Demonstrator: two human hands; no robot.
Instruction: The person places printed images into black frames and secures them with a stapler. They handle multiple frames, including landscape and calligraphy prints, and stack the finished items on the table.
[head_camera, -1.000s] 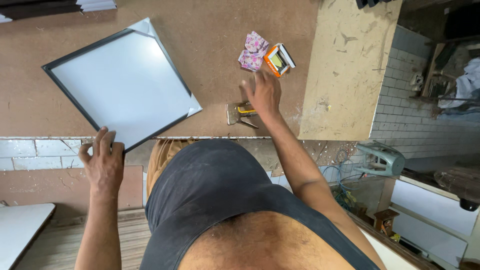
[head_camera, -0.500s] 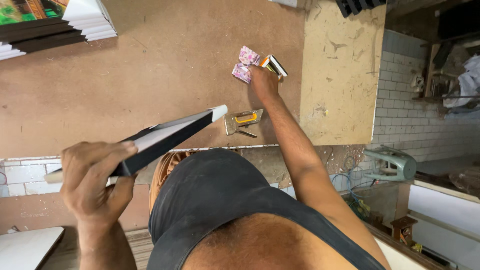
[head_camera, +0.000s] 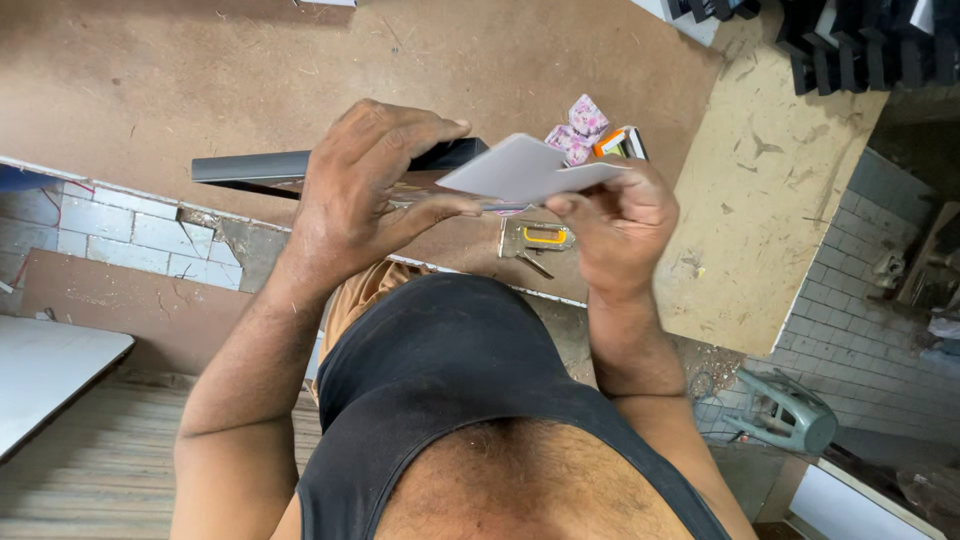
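Note:
My left hand (head_camera: 370, 185) grips a dark-edged picture frame (head_camera: 255, 170), lifted off the brown worktable (head_camera: 200, 80) and held edge-on in front of my chest. My right hand (head_camera: 615, 215) pinches a white backing sheet (head_camera: 520, 168) at the frame's right end, peeling it away from the frame. Below the hands a metal staple gun with a yellow handle (head_camera: 537, 240) lies on the table. A pink patterned packet (head_camera: 578, 125) and a small orange-and-white box (head_camera: 620, 142) sit just behind my right hand.
A pale, scuffed board (head_camera: 770, 200) adjoins the worktable on the right. Dark frame pieces (head_camera: 850, 40) are stacked at the top right. A green plastic stool (head_camera: 790, 410) stands on the floor below, and a white panel (head_camera: 50, 370) at the left.
The frame lay flat on the table, then my left hand picked it up. My right hand left the staple gun area and now pinches the white sheet at the frame.

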